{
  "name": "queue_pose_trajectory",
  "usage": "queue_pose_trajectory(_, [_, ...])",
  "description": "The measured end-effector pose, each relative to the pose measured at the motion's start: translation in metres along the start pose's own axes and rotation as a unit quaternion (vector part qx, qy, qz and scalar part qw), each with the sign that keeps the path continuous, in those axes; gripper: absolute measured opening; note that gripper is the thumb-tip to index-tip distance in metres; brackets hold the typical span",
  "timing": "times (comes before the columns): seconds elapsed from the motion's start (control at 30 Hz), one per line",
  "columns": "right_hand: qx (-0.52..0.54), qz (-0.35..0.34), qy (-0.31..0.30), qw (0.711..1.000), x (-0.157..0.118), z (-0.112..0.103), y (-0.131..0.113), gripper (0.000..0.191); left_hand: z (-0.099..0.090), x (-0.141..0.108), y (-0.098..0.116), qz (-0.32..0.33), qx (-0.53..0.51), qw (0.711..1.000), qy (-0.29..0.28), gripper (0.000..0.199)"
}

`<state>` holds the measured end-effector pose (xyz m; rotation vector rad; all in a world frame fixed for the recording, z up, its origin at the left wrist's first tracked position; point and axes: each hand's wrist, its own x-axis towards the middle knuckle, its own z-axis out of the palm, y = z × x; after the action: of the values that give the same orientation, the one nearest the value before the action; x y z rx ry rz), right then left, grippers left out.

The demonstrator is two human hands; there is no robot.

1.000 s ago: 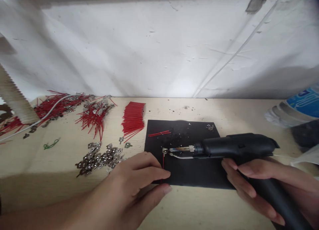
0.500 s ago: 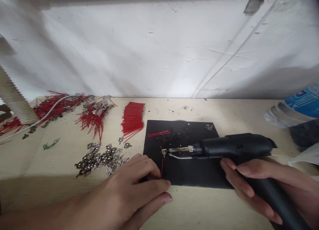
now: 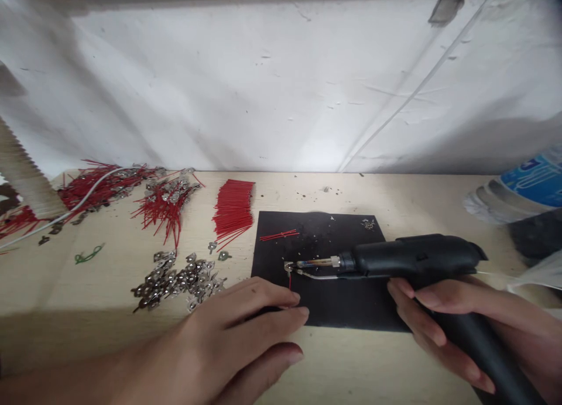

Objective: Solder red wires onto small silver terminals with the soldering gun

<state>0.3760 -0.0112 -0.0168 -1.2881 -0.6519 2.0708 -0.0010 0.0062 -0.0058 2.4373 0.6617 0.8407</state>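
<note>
My right hand grips a black gun-shaped soldering iron by its handle, the hot tip pointing left. A thin metal solder feed tube runs below the tip. At the tip's end, a small metal terminal lies on the black mat. A red wire reaches from the terminal down to my left hand, whose fingers are closed on its near end; the thumb's grip is partly hidden. Two or three loose red wires lie higher on the mat.
Left of the mat are a pile of metal terminals and a neat row of red wires. Farther left lie red wires with terminals and a green twisted wire. A blue-labelled plastic bottle is at the right.
My left fingers have moved up and slightly right, closer to the terminal, so less red wire shows. The soldering iron and right hand have stayed nearly still.
</note>
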Motion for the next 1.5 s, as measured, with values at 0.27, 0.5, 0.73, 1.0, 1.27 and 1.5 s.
queue_pose_trajectory(0.27, [0.045, -0.005, -0.001, 0.999, -0.011, -0.021, 0.022, 0.036, -0.001, -0.001, 0.003, -0.001, 0.022, 1.0, 0.012, 0.025])
queue_pose_trajectory(0.5, [0.052, -0.01, -0.014, 0.998, -0.008, -0.02, 0.021, 0.035, 0.001, 0.001, 0.005, 0.003, 0.045, 0.999, 0.013, 0.029])
queue_pose_trajectory(0.73, [0.058, -0.002, -0.013, 0.998, -0.008, -0.026, 0.022, 0.035, -0.002, 0.001, 0.001, 0.018, 0.053, 0.998, 0.018, 0.032])
queue_pose_trajectory(1.0, [0.057, 0.021, 0.044, 0.997, -0.016, 0.009, -0.001, 0.044, 0.001, 0.0, 0.001, 0.011, 0.049, 0.998, 0.028, 0.029])
queue_pose_trajectory(1.27, [0.042, -0.001, 0.01, 0.999, -0.015, 0.0, 0.006, 0.041, -0.001, 0.001, 0.003, 0.01, 0.048, 0.999, 0.023, 0.029])
queue_pose_trajectory(1.5, [0.031, 0.0, -0.003, 1.0, -0.009, -0.004, 0.005, 0.043, 0.003, 0.001, 0.003, 0.013, 0.046, 0.999, 0.025, 0.029])
